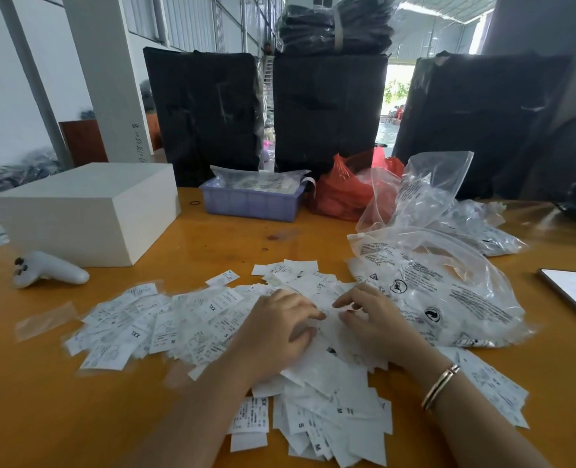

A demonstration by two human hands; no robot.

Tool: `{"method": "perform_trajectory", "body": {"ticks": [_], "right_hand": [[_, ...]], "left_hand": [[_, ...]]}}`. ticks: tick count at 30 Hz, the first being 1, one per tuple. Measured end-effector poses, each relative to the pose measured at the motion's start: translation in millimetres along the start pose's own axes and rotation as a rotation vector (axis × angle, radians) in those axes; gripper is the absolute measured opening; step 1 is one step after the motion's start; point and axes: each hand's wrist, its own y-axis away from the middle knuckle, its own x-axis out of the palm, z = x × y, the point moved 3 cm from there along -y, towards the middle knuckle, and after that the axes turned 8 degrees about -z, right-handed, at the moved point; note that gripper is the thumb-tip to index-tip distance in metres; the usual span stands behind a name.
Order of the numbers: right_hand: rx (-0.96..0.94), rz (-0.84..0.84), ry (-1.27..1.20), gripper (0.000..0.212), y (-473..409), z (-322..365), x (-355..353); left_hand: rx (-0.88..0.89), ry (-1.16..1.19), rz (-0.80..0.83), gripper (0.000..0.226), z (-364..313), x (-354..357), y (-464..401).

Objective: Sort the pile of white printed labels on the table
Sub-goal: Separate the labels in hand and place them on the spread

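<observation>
While labels lie mixed, sorting looks barely begun: left hand and right hand rest on heap, fingers curled; grip unclear. Next: pinch 1 label, read size.

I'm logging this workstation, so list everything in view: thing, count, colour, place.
labels: many, white, piled mid-table
table: one, orange-brown
box: one, white, far left
controller: one, white, before the box
bin: one, lilac, far centre
red bag: one, right of the bin
clear bags: several, right
phone: one, right edge
black bundles: several, behind the table
bracelet: one, gold, right wrist
left hand: on the labels
right hand: on the labels
</observation>
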Motion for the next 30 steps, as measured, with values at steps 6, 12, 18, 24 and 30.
{"method": "perform_trajectory", "body": {"ticks": [6, 12, 18, 24, 30], "right_hand": [[0.033, 0.395, 0.281, 0.047, 4.4, -11.3, -5.7], [0.084, 0.121, 0.014, 0.015, 1.7, -6.6, -4.9], [0.119, -0.217, -0.388, 0.013, -2.3, 7.4, -2.2], [0.179, -0.062, -0.867, 0.013, -1.0, 29.2, 18.0], [0.079, -0.128, -0.236, 0.016, 0.5, 21.9, 15.6]], "left_hand": [[-0.010, -0.024, 0.012, 0.026, 5.3, 1.0, 1.0], [-0.032, 0.015, -0.006, 0.025, 5.0, 2.3, 1.2], [-0.254, 0.260, -0.119, 0.037, 5.6, -1.9, -1.8], [-0.355, 0.393, -0.168, 0.025, 5.2, -8.4, -3.6], [-0.613, 0.679, -0.392, 0.004, 14.8, -14.5, -3.0]]}}
